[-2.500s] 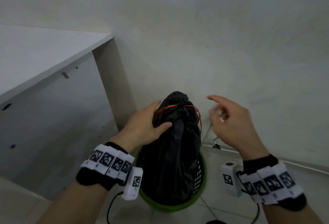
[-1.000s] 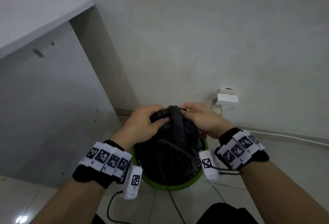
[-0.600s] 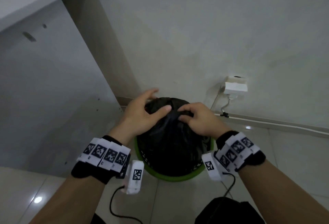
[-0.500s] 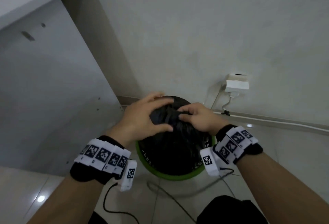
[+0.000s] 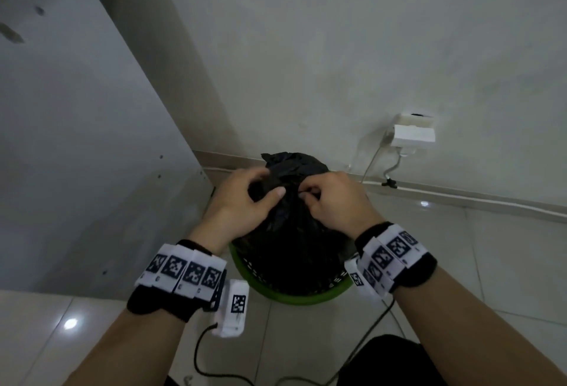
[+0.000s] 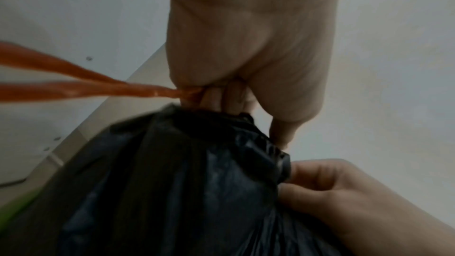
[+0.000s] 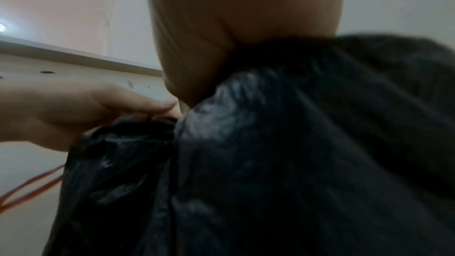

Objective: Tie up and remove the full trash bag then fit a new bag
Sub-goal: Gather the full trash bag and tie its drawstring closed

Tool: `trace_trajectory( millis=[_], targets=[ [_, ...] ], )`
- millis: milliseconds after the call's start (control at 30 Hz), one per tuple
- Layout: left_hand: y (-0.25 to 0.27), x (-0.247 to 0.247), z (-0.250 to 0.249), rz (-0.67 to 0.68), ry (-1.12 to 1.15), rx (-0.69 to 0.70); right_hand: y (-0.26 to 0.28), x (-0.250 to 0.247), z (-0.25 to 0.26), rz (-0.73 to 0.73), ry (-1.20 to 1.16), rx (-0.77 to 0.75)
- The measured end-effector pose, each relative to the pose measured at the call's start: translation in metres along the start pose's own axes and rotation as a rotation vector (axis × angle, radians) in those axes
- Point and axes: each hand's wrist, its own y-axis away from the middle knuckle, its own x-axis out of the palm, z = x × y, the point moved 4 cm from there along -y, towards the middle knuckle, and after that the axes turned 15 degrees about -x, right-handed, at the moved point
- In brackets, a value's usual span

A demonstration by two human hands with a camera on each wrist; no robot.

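Note:
A full black trash bag (image 5: 291,232) stands in a green bin (image 5: 306,298) on the floor by the wall. Both hands are at its gathered neck. My left hand (image 5: 245,198) is curled on the neck's left side. In the left wrist view its fingers (image 6: 221,100) grip the orange drawstring (image 6: 98,87), whose two strands run off to the left. My right hand (image 5: 325,198) pinches the bunched plastic on the right, and its fingers (image 6: 320,182) are curled against the neck. The right wrist view shows the bag (image 7: 295,143) close up, with the drawstring (image 7: 32,188) at lower left.
A white cabinet side panel (image 5: 76,140) stands close on the left. On the wall to the right are a white socket with a plug (image 5: 414,133) and a cable along the baseboard (image 5: 460,198). Wrist-camera cables (image 5: 199,355) trail over the tiled floor.
My right hand came from the air onto the bag's top. My left fingers went from spread over the top to curled on the neck. The view tilted down.

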Motion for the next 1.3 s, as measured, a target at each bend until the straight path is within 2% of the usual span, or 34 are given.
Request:
trace_trajectory(
  millis=[33, 100, 167, 233, 300, 400, 433, 467, 500, 567, 600, 633, 700, 767, 867, 933, 1000, 1100, 1167, 1233, 1300],
  targets=[
    [0.004, -0.008, -0.002, -0.080, -0.075, 0.014, -0.002, 0.002, -0.003, 0.013, 0.018, 0.046],
    [0.014, -0.021, -0.007, -0.159, -0.269, 0.008, -0.003, 0.007, -0.005, 0.012, 0.055, 0.101],
    [0.017, -0.023, -0.009, -0.154, -0.479, -0.034, -0.005, 0.010, -0.002, -0.013, 0.083, 0.125],
    [0.017, -0.017, -0.006, -0.084, -0.480, -0.098, -0.006, 0.014, 0.001, -0.056, 0.092, 0.140],
    [0.020, -0.008, -0.009, -0.042, -0.192, -0.095, -0.005, 0.019, 0.004, -0.084, 0.104, 0.147],
    [0.034, 0.010, -0.019, 0.093, 0.475, -0.200, -0.002, 0.023, 0.008, -0.092, 0.114, 0.161],
    [0.037, 0.013, -0.023, 0.102, 0.616, -0.210, -0.002, 0.022, 0.009, -0.088, 0.105, 0.170],
    [0.040, 0.015, -0.027, 0.063, 0.668, -0.164, -0.001, 0.021, 0.009, -0.084, 0.097, 0.170],
    [0.041, 0.014, -0.031, -0.026, 0.614, -0.072, -0.001, 0.020, 0.010, -0.077, 0.095, 0.165],
    [0.043, 0.013, -0.033, -0.265, 0.313, 0.145, 0.000, 0.019, 0.013, -0.045, 0.081, 0.150],
    [0.045, 0.014, -0.036, -0.350, 0.159, 0.257, 0.001, 0.020, 0.013, -0.027, 0.060, 0.141],
    [0.045, 0.018, -0.037, -0.376, 0.068, 0.360, 0.001, 0.020, 0.013, -0.016, 0.037, 0.137],
    [0.043, 0.024, -0.037, -0.250, 0.165, 0.425, 0.004, 0.021, 0.010, -0.046, -0.053, 0.164],
    [0.039, 0.028, -0.030, -0.117, 0.363, 0.366, 0.007, 0.021, 0.003, -0.130, -0.194, 0.228],
    [0.035, 0.037, -0.019, -0.087, 0.380, 0.314, 0.013, 0.013, -0.002, -0.188, -0.276, 0.245],
    [0.033, 0.041, -0.014, -0.064, 0.357, 0.337, 0.018, 0.000, -0.003, -0.166, -0.183, 0.216],
    [0.030, 0.041, -0.013, -0.045, 0.289, 0.356, 0.025, -0.013, -0.005, -0.008, -0.086, 0.252],
    [0.027, 0.040, -0.016, -0.044, 0.181, 0.405, 0.041, -0.023, -0.001, 0.366, -0.004, 0.332],
    [0.028, 0.041, -0.017, -0.049, 0.153, 0.421, 0.049, -0.028, 0.005, 0.462, 0.002, 0.345],
    [0.032, 0.042, -0.018, -0.025, 0.152, 0.396, 0.055, -0.035, 0.011, 0.413, -0.085, 0.353],
    [0.035, 0.041, -0.015, 0.089, 0.297, 0.288, 0.059, -0.037, 0.012, 0.204, -0.335, 0.365]
  ],
)
